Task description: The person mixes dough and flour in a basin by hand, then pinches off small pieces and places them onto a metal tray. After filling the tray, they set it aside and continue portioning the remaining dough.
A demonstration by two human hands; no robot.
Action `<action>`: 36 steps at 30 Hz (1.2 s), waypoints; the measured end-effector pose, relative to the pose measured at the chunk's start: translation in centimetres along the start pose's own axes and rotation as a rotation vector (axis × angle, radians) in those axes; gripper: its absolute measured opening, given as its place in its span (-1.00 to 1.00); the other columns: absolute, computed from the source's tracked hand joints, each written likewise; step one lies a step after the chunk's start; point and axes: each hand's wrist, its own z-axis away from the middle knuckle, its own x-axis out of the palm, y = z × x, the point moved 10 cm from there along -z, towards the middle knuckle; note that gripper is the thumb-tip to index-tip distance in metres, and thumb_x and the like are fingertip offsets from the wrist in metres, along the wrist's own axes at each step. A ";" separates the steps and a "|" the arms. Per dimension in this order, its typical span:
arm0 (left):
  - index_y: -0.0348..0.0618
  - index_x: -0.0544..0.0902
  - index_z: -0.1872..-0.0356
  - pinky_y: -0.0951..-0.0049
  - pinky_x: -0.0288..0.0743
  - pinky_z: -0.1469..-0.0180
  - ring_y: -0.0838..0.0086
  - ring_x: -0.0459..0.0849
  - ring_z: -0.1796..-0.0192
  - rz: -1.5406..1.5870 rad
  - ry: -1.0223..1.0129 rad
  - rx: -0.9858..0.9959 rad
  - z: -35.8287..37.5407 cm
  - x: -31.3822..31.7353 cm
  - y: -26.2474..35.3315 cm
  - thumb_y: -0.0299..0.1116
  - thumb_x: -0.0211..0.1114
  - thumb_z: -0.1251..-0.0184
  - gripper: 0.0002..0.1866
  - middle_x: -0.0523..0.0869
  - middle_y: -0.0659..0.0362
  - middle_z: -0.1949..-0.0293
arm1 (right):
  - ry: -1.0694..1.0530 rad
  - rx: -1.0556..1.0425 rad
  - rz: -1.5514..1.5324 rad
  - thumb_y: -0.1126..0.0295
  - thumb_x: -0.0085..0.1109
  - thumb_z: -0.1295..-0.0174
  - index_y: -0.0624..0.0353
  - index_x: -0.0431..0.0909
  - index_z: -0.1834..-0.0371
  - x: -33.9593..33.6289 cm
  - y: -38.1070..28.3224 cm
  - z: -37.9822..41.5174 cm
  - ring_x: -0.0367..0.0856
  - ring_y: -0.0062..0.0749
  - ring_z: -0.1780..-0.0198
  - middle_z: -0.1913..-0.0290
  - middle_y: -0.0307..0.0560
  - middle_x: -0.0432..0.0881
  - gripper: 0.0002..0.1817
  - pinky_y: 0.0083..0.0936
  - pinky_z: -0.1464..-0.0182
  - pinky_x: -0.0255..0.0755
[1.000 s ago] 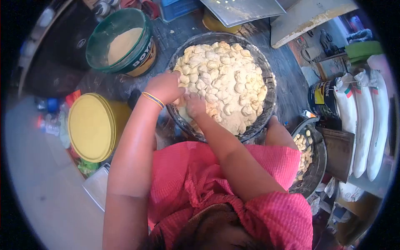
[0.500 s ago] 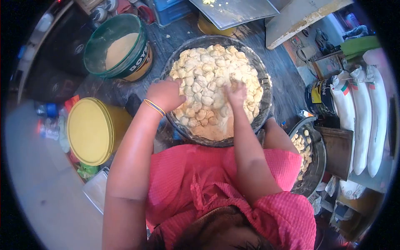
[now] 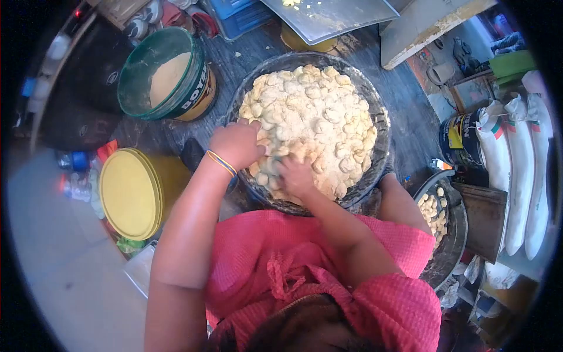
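Note:
A wide dark basin (image 3: pixel 382 126) is heaped with small, rounded dough pieces (image 3: pixel 316 111) dusted with pale flour. At its left side, my left hand (image 3: pixel 236 145) is closed over the rim, fingertips against the nearest pieces. My right hand (image 3: pixel 296 176) is down among the pieces near the front left of the basin; its fingers are partly buried and blurred by motion. Both hands are close together.
A green bucket (image 3: pixel 130 88) of tan powder stands back left, with a yellow lidded bucket (image 3: pixel 130 193) nearer. A metal tray (image 3: pixel 334 17) sits behind the basin. At right are another dark tub (image 3: pixel 457 234) of dough pieces and long white sacks (image 3: pixel 513 182).
My right hand has moved left and toward me through the dough pieces. The bare tan powder at the front of the basin is now covered. My left hand stays at the rim.

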 end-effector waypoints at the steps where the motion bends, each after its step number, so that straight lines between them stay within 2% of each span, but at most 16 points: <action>1: -0.19 0.49 -0.02 0.15 0.42 0.00 0.05 0.55 0.02 -0.004 -0.009 -0.007 0.0 0.1 0.0 -0.07 0.23 -0.08 -0.47 0.55 -0.09 0.06 | -0.026 0.022 -0.084 -0.04 0.07 -0.06 -0.19 0.38 -0.13 0.0 1.6 1.3 0.18 -0.11 -0.28 -0.23 -0.17 0.26 -0.46 0.38 -0.19 -0.12; 3: -0.20 0.48 -0.03 0.15 0.42 -0.01 0.05 0.55 0.02 0.016 -0.003 0.000 0.3 0.5 -0.2 -0.07 0.23 -0.08 -0.46 0.55 -0.09 0.06 | 0.117 0.099 0.043 -0.19 0.08 -0.02 -0.18 0.38 -0.17 -0.7 6.3 2.1 0.20 -0.16 -0.26 -0.30 -0.10 0.21 -0.35 0.27 -0.20 -0.05; 5: -0.21 0.48 -0.04 0.15 0.41 -0.02 0.06 0.55 0.02 0.036 0.004 0.000 0.6 0.8 -0.7 -0.07 0.22 -0.08 -0.46 0.55 -0.10 0.05 | 0.396 0.402 0.052 -0.26 0.07 0.01 -0.23 0.31 -0.25 -5.0 11.8 2.2 0.16 -0.09 -0.30 -0.33 0.01 0.15 -0.27 0.30 -0.19 -0.06; 7: -0.18 0.47 -0.07 0.15 0.41 -0.03 0.06 0.55 0.02 0.031 -0.022 0.000 0.7 1.3 -0.8 -0.07 0.22 -0.09 -0.45 0.55 -0.10 0.05 | 0.512 0.567 -0.329 -0.32 0.03 0.03 -0.25 0.18 -0.35 -4.2 18.1 0.8 0.01 0.09 -0.38 -0.40 0.12 0.00 -0.16 0.33 -0.22 -0.12; 8: -0.18 0.47 -0.07 0.15 0.41 -0.03 0.06 0.55 0.02 0.034 -0.024 0.001 0.8 1.4 -0.7 -0.07 0.22 -0.09 -0.45 0.55 -0.10 0.05 | 0.509 0.568 -0.327 -0.32 0.03 0.03 -0.25 0.18 -0.35 -4.8 18.4 -0.7 0.01 0.09 -0.38 -0.40 0.12 0.00 -0.16 0.33 -0.22 -0.12; 10: -0.16 0.46 -0.08 0.15 0.40 -0.04 0.06 0.55 0.01 0.004 -0.064 -0.022 0.8 1.6 -0.7 -0.06 0.21 -0.09 -0.45 0.55 -0.10 0.05 | 0.173 0.714 -0.370 -0.37 -0.01 0.04 -0.25 0.11 -0.38 -4.2 17.4 -3.8 -0.20 0.10 -0.45 -0.46 0.11 -0.16 -0.10 0.46 -0.21 -0.28; 12: -0.16 0.47 -0.07 0.15 0.41 -0.03 0.06 0.55 0.01 -0.006 -0.051 -0.024 0.7 1.4 -0.4 -0.06 0.21 -0.09 -0.45 0.55 -0.10 0.05 | -0.047 0.649 -0.206 -0.38 -0.02 0.03 -0.17 0.09 -0.39 -6.0 11.9 -5.7 -0.25 0.06 -0.47 -0.48 0.03 -0.19 -0.07 0.47 -0.22 -0.35; 14: -0.15 0.47 -0.07 0.15 0.41 -0.02 0.06 0.55 0.01 -0.013 -0.045 -0.022 0.4 1.2 0.0 -0.05 0.21 -0.09 -0.45 0.55 -0.09 0.05 | -0.162 0.400 0.072 -0.34 -0.02 0.00 -0.17 0.06 -0.40 -5.8 5.5 -6.2 -0.23 -0.01 -0.47 -0.46 0.01 -0.11 -0.09 0.50 -0.21 -0.37; 16: -0.14 0.48 -0.06 0.15 0.43 0.00 0.07 0.56 0.02 0.017 -0.041 0.001 0.0 0.9 0.5 -0.04 0.21 -0.09 -0.46 0.55 -0.09 0.05 | -0.138 0.192 0.100 -0.25 -0.03 -0.05 -0.16 0.10 -0.38 -4.7 0.5 -4.7 -0.22 -0.06 -0.47 -0.43 0.05 -0.01 -0.17 0.49 -0.23 -0.36; 18: -0.14 0.48 -0.05 0.15 0.43 0.00 0.08 0.56 0.02 0.024 -0.023 0.020 -0.2 0.9 0.9 -0.04 0.22 -0.09 -0.46 0.55 -0.08 0.05 | -0.107 0.130 0.197 -0.20 -0.03 -0.08 -0.15 0.17 -0.34 -1.4 -2.0 -2.3 -0.09 -0.12 -0.45 -0.39 0.06 0.09 -0.25 0.45 -0.24 -0.28; 20: -0.14 0.48 -0.04 0.15 0.43 0.01 0.08 0.56 0.02 0.026 -0.003 0.033 -0.3 0.5 1.2 -0.04 0.22 -0.08 -0.46 0.55 -0.08 0.04 | 0.021 -0.007 0.040 -0.15 -0.03 -0.10 -0.12 0.24 -0.27 2.4 -2.8 0.4 0.03 -0.14 -0.40 -0.34 0.08 0.16 -0.33 0.33 -0.26 -0.21; 23: -0.14 0.48 -0.04 0.15 0.43 0.01 0.08 0.56 0.02 0.034 0.003 0.037 -0.2 0.6 1.5 -0.05 0.22 -0.08 -0.47 0.55 -0.07 0.05 | -0.041 0.063 -0.151 -0.15 0.05 -0.04 -0.11 0.25 -0.25 2.9 0.6 3.3 0.09 -0.09 -0.36 -0.31 0.08 0.18 -0.29 0.23 -0.27 -0.17; 25: -0.15 0.48 -0.01 0.13 0.41 0.03 0.13 0.60 0.05 0.020 0.031 0.044 -0.1 0.6 1.2 -0.07 0.19 -0.07 -0.49 0.57 -0.03 0.08 | -0.119 0.378 -0.147 -0.19 0.16 0.08 -0.10 0.22 -0.26 0.2 4.9 3.2 -0.02 0.03 -0.40 -0.35 0.12 0.10 -0.18 0.18 -0.32 -0.23; 27: -0.14 0.49 -0.02 0.15 0.43 0.02 0.10 0.58 0.04 0.023 0.015 0.033 0.1 0.9 0.7 -0.05 0.20 -0.07 -0.48 0.56 -0.05 0.07 | 0.216 0.448 -0.119 -0.28 0.23 0.23 -0.10 0.10 -0.34 -1.5 8.6 2.3 -0.16 0.11 -0.43 -0.41 0.15 -0.06 0.02 0.26 -0.31 -0.33; 33: -0.15 0.48 -0.04 0.17 0.43 0.01 0.07 0.56 0.03 0.038 -0.007 0.028 0.8 1.2 -0.3 -0.04 0.22 -0.07 -0.46 0.55 -0.08 0.08 | 0.095 0.480 -0.391 -0.31 0.25 0.24 -0.11 -0.22 -0.46 -3.3 11.4 -5.7 -0.37 0.12 -0.47 -0.47 0.13 -0.33 0.22 0.39 -0.26 -0.48; 36: -0.15 0.47 -0.06 0.17 0.43 0.01 0.07 0.56 0.03 0.033 -0.010 0.022 1.0 1.2 -0.8 -0.04 0.22 -0.07 -0.44 0.55 -0.08 0.08 | 0.061 0.540 -0.411 -0.37 0.16 0.20 -0.13 -0.17 -0.46 -6.0 11.0 -9.0 -0.39 0.10 -0.47 -0.48 0.10 -0.35 0.16 0.42 -0.25 -0.52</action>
